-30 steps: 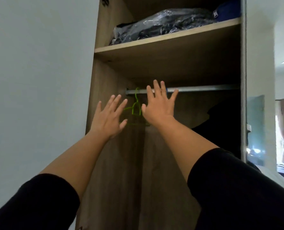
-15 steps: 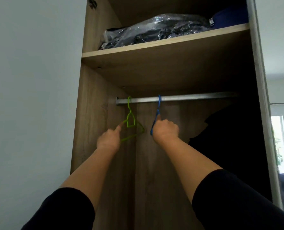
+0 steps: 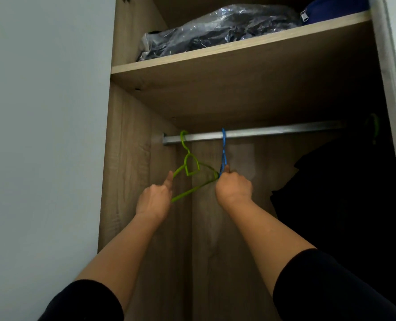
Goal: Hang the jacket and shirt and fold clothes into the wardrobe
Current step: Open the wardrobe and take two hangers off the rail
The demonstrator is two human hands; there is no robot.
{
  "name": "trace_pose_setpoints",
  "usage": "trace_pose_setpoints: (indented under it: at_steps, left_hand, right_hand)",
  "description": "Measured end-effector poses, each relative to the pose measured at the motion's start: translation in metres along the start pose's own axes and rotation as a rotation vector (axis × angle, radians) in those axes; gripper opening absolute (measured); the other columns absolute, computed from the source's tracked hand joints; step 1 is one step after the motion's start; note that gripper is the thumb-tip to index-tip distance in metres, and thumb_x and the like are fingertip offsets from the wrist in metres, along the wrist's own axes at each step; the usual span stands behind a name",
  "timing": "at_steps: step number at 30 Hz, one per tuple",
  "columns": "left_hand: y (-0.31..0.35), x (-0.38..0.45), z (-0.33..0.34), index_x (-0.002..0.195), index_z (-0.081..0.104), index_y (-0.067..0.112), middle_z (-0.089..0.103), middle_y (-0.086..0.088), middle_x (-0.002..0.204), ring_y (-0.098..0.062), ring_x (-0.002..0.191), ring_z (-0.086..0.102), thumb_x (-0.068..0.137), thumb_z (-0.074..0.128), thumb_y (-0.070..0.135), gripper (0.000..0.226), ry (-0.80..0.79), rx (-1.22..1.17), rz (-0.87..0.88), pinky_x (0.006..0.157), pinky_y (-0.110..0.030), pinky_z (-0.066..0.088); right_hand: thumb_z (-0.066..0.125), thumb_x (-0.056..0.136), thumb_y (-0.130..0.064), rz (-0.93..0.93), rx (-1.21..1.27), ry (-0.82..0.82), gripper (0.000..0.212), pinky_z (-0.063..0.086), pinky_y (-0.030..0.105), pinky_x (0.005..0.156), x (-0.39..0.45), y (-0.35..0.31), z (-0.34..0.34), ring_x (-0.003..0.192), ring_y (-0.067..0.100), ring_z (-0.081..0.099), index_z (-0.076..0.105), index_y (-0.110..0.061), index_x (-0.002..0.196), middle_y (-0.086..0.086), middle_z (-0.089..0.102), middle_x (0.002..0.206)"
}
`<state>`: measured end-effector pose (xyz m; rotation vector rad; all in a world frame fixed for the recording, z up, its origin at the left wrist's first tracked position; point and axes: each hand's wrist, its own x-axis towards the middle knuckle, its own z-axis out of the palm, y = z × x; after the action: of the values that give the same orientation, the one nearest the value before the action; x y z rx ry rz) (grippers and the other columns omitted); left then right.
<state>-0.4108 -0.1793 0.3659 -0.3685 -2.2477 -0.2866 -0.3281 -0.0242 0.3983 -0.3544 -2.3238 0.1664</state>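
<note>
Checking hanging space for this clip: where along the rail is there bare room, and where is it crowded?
The rail is bare between the blue hanger and the dark garment at right. The left end is crowded: green hanger, left hand and right hand.

The wardrobe (image 3: 146,216) is showing matt wood-grain panels, brown-grey, with a paler raw-looking edge along the shelf (image 3: 215,50). The rail (image 3: 273,133) is gleaming as brushed metal, dully reflective. The green hanger (image 3: 193,169) and the blue hanger (image 3: 223,149) are looking like smooth plastic with a slight sheen. On the shelf a clear plastic bag (image 3: 215,28) is crinkling and catching glossy highlights over dark cloth. The sleeves (image 3: 331,286) are reading as matt black fabric. The wall (image 3: 41,135) is appearing smooth and matt.
</note>
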Motion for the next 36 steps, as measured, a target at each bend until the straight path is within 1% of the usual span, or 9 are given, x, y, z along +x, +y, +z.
trace_pose_setpoints:
  at_steps: [4, 6, 13, 17, 21, 23, 26, 31, 36]
  left_hand:
    - [-0.007, 0.003, 0.000, 0.147, 0.028, 0.026, 0.064, -0.026, 0.107, -0.043, 0.103, 0.058, 0.098, 0.038, 0.023, 0.051, 0.048, -0.071, -0.015, 0.085, -0.043, 0.046]
    - [-0.008, 0.004, -0.005, 0.146, 0.031, 0.024, 0.064, -0.026, 0.106, -0.044, 0.103, 0.057, 0.097, 0.039, 0.022, 0.049, 0.064, -0.080, -0.014, 0.084, -0.044, 0.046]
    - [-0.011, 0.003, -0.027, 0.147, 0.025, 0.022, 0.065, -0.025, 0.096, -0.042, 0.093, 0.061, 0.098, 0.037, 0.020, 0.051, 0.159, -0.080, 0.015, 0.075, -0.043, 0.047]
    - [-0.016, -0.005, -0.036, 0.148, 0.024, 0.022, 0.065, -0.024, 0.096, -0.040, 0.091, 0.061, 0.099, 0.037, 0.021, 0.051, 0.185, -0.071, 0.010, 0.074, -0.043, 0.046]
    - [-0.021, -0.015, -0.051, 0.149, 0.022, 0.021, 0.066, -0.024, 0.097, -0.040, 0.090, 0.061, 0.099, 0.037, 0.022, 0.052, 0.211, -0.003, 0.022, 0.076, -0.044, 0.046]
    - [-0.022, -0.021, -0.062, 0.148, 0.023, 0.023, 0.066, -0.025, 0.099, -0.042, 0.091, 0.061, 0.099, 0.036, 0.022, 0.051, 0.223, 0.029, 0.029, 0.078, -0.044, 0.045]
    - [-0.027, -0.036, -0.079, 0.148, 0.022, 0.024, 0.064, -0.029, 0.100, -0.044, 0.092, 0.059, 0.099, 0.036, 0.022, 0.052, 0.229, 0.081, 0.016, 0.078, -0.045, 0.044]
    - [-0.030, -0.075, -0.129, 0.147, 0.026, 0.022, 0.063, -0.031, 0.098, -0.045, 0.091, 0.058, 0.098, 0.036, 0.018, 0.050, 0.254, 0.181, 0.007, 0.080, -0.046, 0.043]
    - [-0.024, -0.133, -0.189, 0.145, 0.031, 0.024, 0.064, -0.026, 0.088, -0.043, 0.082, 0.057, 0.098, 0.036, 0.017, 0.048, 0.308, 0.225, -0.051, 0.075, -0.045, 0.044]
  right_hand:
    - [0.030, 0.097, -0.007, 0.009, -0.017, 0.013, 0.044, 0.044, 0.036, 0.092, 0.002, 0.000, 0.003, 0.121, 0.030, 0.052, 0.032, -0.005, 0.140, 0.013, 0.052, 0.134]
    - [0.031, 0.096, -0.007, 0.016, -0.021, 0.015, 0.045, 0.044, 0.037, 0.090, 0.003, 0.000, 0.005, 0.120, 0.030, 0.053, 0.031, -0.005, 0.141, 0.012, 0.053, 0.133]
    - [0.032, 0.096, -0.008, 0.038, -0.008, 0.011, 0.045, 0.045, 0.037, 0.090, 0.006, -0.003, 0.010, 0.120, 0.030, 0.053, 0.031, -0.007, 0.141, 0.012, 0.051, 0.133]
    - [0.038, 0.095, -0.015, 0.027, -0.010, -0.001, 0.054, 0.044, 0.037, 0.091, 0.005, -0.004, 0.008, 0.120, 0.029, 0.052, 0.022, -0.012, 0.147, 0.012, 0.046, 0.136]
    - [0.039, 0.095, -0.034, 0.008, -0.036, -0.029, 0.063, 0.036, 0.046, 0.102, 0.001, -0.012, -0.003, 0.130, 0.033, 0.037, 0.011, -0.024, 0.151, 0.013, 0.031, 0.147]
    - [0.036, 0.096, -0.039, -0.051, -0.118, 0.041, 0.064, 0.024, 0.053, 0.110, -0.004, -0.018, -0.010, 0.139, 0.034, 0.022, 0.008, -0.024, 0.151, 0.013, 0.017, 0.155]
    - [0.031, 0.097, -0.043, -0.169, -0.175, 0.122, 0.064, 0.008, 0.060, 0.112, -0.015, -0.026, -0.021, 0.146, 0.032, 0.002, 0.004, -0.023, 0.152, 0.010, 0.002, 0.159]
    - [0.032, 0.097, -0.041, -0.320, -0.122, 0.148, 0.065, 0.002, 0.062, 0.111, -0.039, -0.038, -0.039, 0.146, 0.029, -0.005, 0.001, -0.022, 0.151, 0.009, -0.001, 0.160]
    - [0.037, 0.098, -0.034, -0.486, 0.055, 0.139, 0.067, 0.002, 0.058, 0.114, -0.071, -0.049, -0.064, 0.147, 0.027, -0.007, -0.002, -0.020, 0.151, 0.006, -0.004, 0.160]
